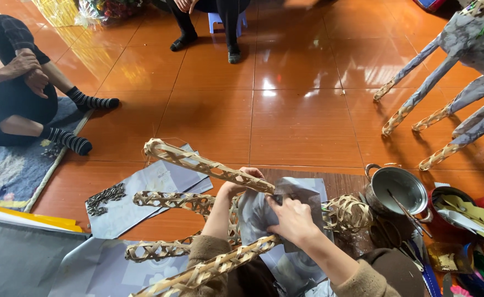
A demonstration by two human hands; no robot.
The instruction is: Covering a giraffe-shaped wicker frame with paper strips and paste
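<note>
Woven bamboo frame (209,165) with grey paper sheet (286,203) sits low-centre — right hand (294,220) fingers pinched on the paper, left hand (242,179) curled round a leg, metal pot (398,190) at 3 o'clock.

The woven bamboo frame (209,220) hides most of the left hand (242,179)

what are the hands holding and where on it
Both hands are on a grey paper sheet laid over a woven bamboo frame: the right hand pinches its upper edge, the left hand presses beside it.
</note>
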